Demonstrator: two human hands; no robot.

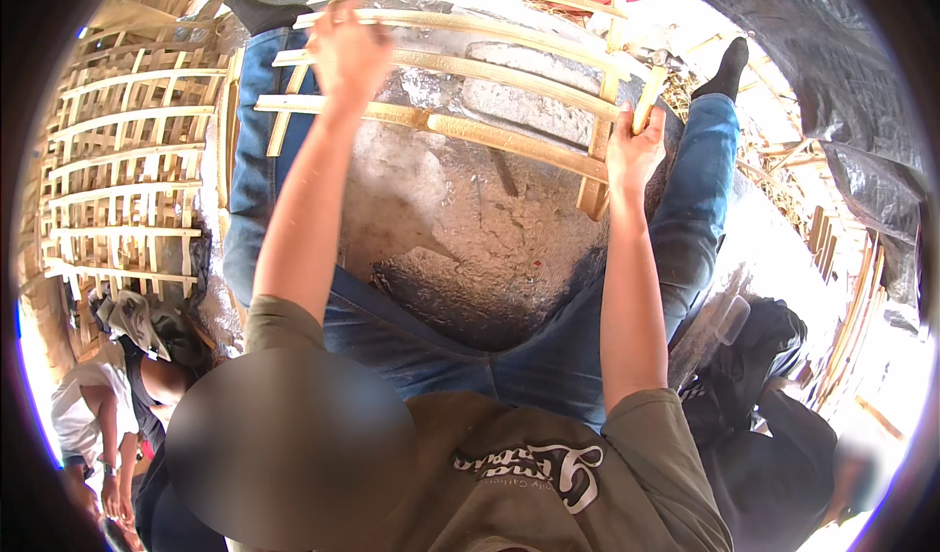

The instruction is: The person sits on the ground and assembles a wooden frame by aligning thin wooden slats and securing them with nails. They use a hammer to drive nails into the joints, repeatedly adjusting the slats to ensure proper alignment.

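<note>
A bamboo slat frame (509, 72) lies on the floor between my outstretched legs, with several long strips across two shorter crosspieces. My right hand (636, 150) is closed around the pale handle of a hammer (649, 101), beside the frame's right crosspiece (597, 141). The hammer's metal head points away from me. At the frame's left end, my left hand (351, 57) is over the upper strips, near the left crosspiece (286, 116). Motion smears its fingers, so its grip and any small thing in it cannot be made out.
Finished-looking bamboo lattice panels (127, 170) are stacked at the left. Dark plastic sheeting (832, 82) hangs at the right, above loose bamboo strips (847, 307). One person (93, 415) bends at the lower left; another in dark clothes (764, 434) is at the lower right.
</note>
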